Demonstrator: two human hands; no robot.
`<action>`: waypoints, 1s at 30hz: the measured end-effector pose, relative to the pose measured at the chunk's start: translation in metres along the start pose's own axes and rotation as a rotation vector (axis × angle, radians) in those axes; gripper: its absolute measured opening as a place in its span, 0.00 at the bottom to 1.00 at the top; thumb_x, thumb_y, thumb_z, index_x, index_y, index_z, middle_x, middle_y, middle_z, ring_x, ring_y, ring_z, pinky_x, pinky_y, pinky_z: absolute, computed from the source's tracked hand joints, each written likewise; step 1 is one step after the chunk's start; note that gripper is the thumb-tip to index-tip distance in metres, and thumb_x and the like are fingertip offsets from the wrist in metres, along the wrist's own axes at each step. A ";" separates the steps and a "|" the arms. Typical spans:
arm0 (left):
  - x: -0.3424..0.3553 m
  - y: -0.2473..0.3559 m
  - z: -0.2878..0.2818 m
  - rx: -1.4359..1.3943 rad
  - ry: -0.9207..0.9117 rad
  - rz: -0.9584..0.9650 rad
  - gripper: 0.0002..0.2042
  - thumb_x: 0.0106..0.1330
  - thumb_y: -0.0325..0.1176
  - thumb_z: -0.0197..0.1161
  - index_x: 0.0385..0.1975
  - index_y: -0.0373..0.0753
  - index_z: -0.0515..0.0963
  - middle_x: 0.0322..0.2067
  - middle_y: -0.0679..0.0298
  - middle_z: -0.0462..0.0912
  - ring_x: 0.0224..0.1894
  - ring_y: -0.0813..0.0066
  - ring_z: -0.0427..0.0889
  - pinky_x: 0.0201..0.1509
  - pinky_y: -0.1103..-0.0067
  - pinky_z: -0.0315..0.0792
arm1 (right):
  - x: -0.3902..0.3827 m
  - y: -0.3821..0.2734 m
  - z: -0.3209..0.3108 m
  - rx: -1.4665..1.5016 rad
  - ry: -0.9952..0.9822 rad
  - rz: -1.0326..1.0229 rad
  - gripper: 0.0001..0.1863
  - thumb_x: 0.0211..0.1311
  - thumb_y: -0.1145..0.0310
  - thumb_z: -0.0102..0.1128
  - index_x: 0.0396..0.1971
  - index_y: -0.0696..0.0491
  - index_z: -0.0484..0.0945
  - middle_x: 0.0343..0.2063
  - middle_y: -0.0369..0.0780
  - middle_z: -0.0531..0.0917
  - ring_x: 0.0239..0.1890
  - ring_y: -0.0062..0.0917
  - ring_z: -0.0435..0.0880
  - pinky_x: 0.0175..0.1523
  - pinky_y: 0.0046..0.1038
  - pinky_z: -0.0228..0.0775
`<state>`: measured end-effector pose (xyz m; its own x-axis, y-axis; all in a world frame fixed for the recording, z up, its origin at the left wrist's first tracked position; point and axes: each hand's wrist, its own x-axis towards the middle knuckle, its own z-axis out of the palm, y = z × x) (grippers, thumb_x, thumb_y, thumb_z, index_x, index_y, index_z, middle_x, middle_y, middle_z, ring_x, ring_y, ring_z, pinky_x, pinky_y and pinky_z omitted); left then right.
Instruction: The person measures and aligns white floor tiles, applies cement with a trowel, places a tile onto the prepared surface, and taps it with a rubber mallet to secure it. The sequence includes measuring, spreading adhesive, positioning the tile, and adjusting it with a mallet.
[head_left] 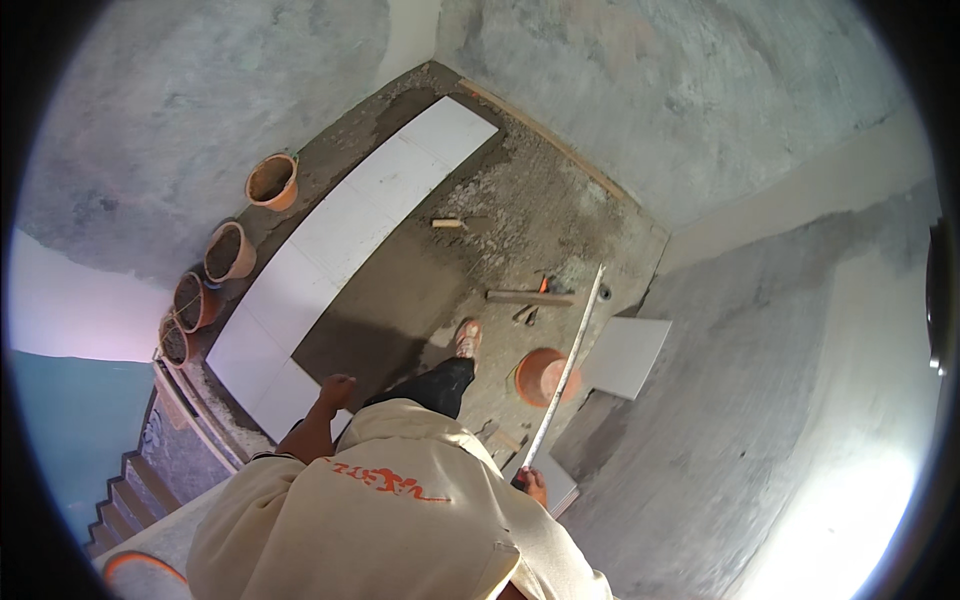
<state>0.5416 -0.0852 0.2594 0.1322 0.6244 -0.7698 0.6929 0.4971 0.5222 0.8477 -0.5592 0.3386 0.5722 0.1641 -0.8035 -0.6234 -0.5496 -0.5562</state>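
Observation:
My right hand [537,487] is closed round the red and black case of a tape measure [562,386]. Its pale blade stretches stiffly away, passing over an orange basin [541,377] and ending near the right wall. My left hand [340,390] hangs beside the near end of a row of large white floor tiles [318,252], fingers curled; what they hold, if anything, is hidden. Smooth damp mortar [365,320] borders the row on its right. My shod foot [468,338] stands at the mortar's edge.
Several orange buckets of mortar [230,251] line the left wall. A trowel [447,223] lies on the rough bed; a wooden bar [530,298] and small hand tools lie farther right. One white tile [627,357] leans at the right wall. Stairs [140,500] drop away at the lower left.

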 end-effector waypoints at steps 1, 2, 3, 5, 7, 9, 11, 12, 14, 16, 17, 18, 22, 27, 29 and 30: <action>0.006 0.023 0.018 -0.026 0.002 -0.016 0.19 0.67 0.45 0.66 0.45 0.33 0.86 0.34 0.55 0.86 0.36 0.67 0.86 0.40 0.68 0.80 | 0.033 0.016 -0.019 0.000 0.012 -0.082 0.24 0.69 0.50 0.65 0.52 0.53 0.79 0.36 0.38 0.85 0.39 0.24 0.84 0.39 0.30 0.77; 0.016 0.047 0.048 -0.072 -0.023 -0.027 0.20 0.67 0.45 0.66 0.45 0.33 0.86 0.34 0.55 0.86 0.36 0.67 0.86 0.41 0.68 0.80 | 0.076 0.047 -0.055 0.008 0.039 -0.247 0.24 0.69 0.50 0.66 0.52 0.53 0.80 0.35 0.38 0.85 0.38 0.24 0.85 0.37 0.32 0.78; 0.029 0.082 0.085 -0.123 -0.056 -0.021 0.20 0.67 0.46 0.66 0.45 0.33 0.86 0.34 0.55 0.86 0.37 0.67 0.86 0.42 0.68 0.79 | 0.120 0.061 -0.102 0.102 0.072 -0.389 0.23 0.68 0.50 0.66 0.52 0.52 0.80 0.35 0.38 0.85 0.38 0.24 0.85 0.36 0.34 0.79; 0.035 0.099 0.071 -0.121 0.036 0.064 0.17 0.69 0.44 0.66 0.45 0.35 0.85 0.33 0.60 0.85 0.35 0.71 0.84 0.39 0.71 0.78 | 0.118 -0.021 -0.065 -0.153 0.005 -0.277 0.25 0.68 0.46 0.64 0.54 0.50 0.80 0.37 0.37 0.85 0.39 0.26 0.85 0.35 0.34 0.78; 0.043 0.123 0.070 -0.106 0.077 0.141 0.15 0.70 0.43 0.65 0.45 0.37 0.84 0.31 0.66 0.83 0.33 0.75 0.81 0.35 0.73 0.76 | 0.093 -0.114 -0.055 -0.173 -0.041 -0.118 0.26 0.67 0.44 0.63 0.55 0.49 0.80 0.39 0.38 0.85 0.41 0.27 0.84 0.38 0.34 0.78; 0.053 0.174 0.090 -0.048 0.010 0.191 0.17 0.72 0.44 0.64 0.49 0.37 0.83 0.30 0.66 0.83 0.32 0.75 0.81 0.39 0.73 0.77 | 0.092 -0.172 -0.054 -0.178 -0.032 -0.112 0.27 0.67 0.43 0.62 0.56 0.48 0.80 0.41 0.38 0.85 0.42 0.27 0.84 0.39 0.35 0.77; 0.054 0.237 0.109 -0.007 0.008 0.236 0.17 0.73 0.45 0.63 0.49 0.37 0.83 0.33 0.65 0.83 0.34 0.74 0.81 0.41 0.73 0.77 | 0.104 -0.201 -0.068 -0.163 0.006 -0.132 0.27 0.67 0.43 0.62 0.57 0.47 0.79 0.43 0.38 0.84 0.42 0.28 0.84 0.39 0.36 0.77; 0.055 0.259 0.109 0.012 0.022 0.252 0.17 0.73 0.46 0.62 0.49 0.37 0.82 0.34 0.65 0.83 0.35 0.74 0.82 0.42 0.73 0.77 | 0.112 -0.215 -0.070 -0.172 0.005 -0.143 0.27 0.67 0.43 0.62 0.57 0.46 0.79 0.44 0.38 0.84 0.42 0.28 0.84 0.39 0.36 0.77; 0.066 0.294 0.106 -0.049 -0.007 0.222 0.20 0.73 0.46 0.62 0.53 0.36 0.81 0.38 0.62 0.85 0.38 0.71 0.83 0.42 0.71 0.78 | 0.134 -0.233 -0.068 -0.200 0.013 -0.172 0.28 0.67 0.44 0.62 0.59 0.46 0.78 0.45 0.38 0.84 0.43 0.28 0.84 0.41 0.35 0.77; 0.068 0.328 0.113 -0.132 -0.008 0.193 0.20 0.73 0.45 0.61 0.55 0.36 0.80 0.39 0.61 0.85 0.39 0.70 0.84 0.42 0.70 0.78 | 0.154 -0.246 -0.067 -0.100 0.072 -0.089 0.28 0.68 0.45 0.62 0.61 0.46 0.77 0.44 0.38 0.84 0.43 0.27 0.84 0.44 0.32 0.76; 0.063 0.344 0.115 -0.181 0.011 0.171 0.20 0.73 0.45 0.61 0.54 0.36 0.80 0.38 0.62 0.84 0.38 0.71 0.83 0.41 0.71 0.77 | 0.159 -0.259 -0.062 -0.005 0.118 0.007 0.28 0.68 0.46 0.62 0.61 0.47 0.76 0.44 0.38 0.84 0.43 0.27 0.84 0.44 0.31 0.75; 0.059 0.356 0.117 -0.233 0.033 0.146 0.19 0.73 0.45 0.61 0.54 0.36 0.80 0.37 0.62 0.84 0.38 0.72 0.83 0.40 0.71 0.77 | 0.166 -0.271 -0.063 0.006 0.117 0.029 0.28 0.69 0.46 0.62 0.61 0.47 0.76 0.44 0.38 0.84 0.43 0.27 0.83 0.45 0.30 0.75; 0.070 0.341 0.116 -0.310 0.076 -0.037 0.18 0.75 0.44 0.60 0.56 0.39 0.78 0.43 0.61 0.83 0.43 0.68 0.84 0.46 0.68 0.79 | 0.199 -0.320 -0.064 -0.143 -0.002 -0.015 0.28 0.69 0.45 0.61 0.62 0.46 0.75 0.44 0.37 0.83 0.43 0.27 0.83 0.45 0.29 0.74; 0.093 0.313 0.134 -0.358 0.068 -0.219 0.20 0.74 0.45 0.62 0.59 0.40 0.77 0.46 0.59 0.83 0.47 0.63 0.84 0.52 0.63 0.78 | 0.272 -0.387 -0.072 -0.311 -0.125 -0.113 0.28 0.69 0.45 0.61 0.62 0.46 0.74 0.44 0.37 0.83 0.44 0.27 0.83 0.45 0.28 0.73; 0.098 0.339 0.156 -0.348 0.063 -0.243 0.21 0.73 0.45 0.63 0.59 0.39 0.77 0.46 0.59 0.82 0.47 0.63 0.84 0.52 0.62 0.78 | 0.317 -0.403 -0.092 -0.464 -0.201 -0.343 0.29 0.69 0.45 0.61 0.63 0.46 0.74 0.44 0.37 0.83 0.44 0.27 0.83 0.46 0.27 0.73; 0.102 0.354 0.166 -0.345 0.065 -0.254 0.21 0.73 0.45 0.63 0.59 0.39 0.77 0.46 0.58 0.82 0.47 0.62 0.84 0.52 0.62 0.78 | 0.341 -0.414 -0.099 -0.578 -0.233 -0.512 0.29 0.69 0.45 0.61 0.63 0.46 0.74 0.44 0.36 0.83 0.44 0.27 0.83 0.46 0.27 0.73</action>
<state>0.9179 0.0546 0.3055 -0.0644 0.4876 -0.8707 0.4187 0.8052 0.4199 1.3540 -0.3569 0.3155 0.5467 0.6417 -0.5379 0.0970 -0.6866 -0.7206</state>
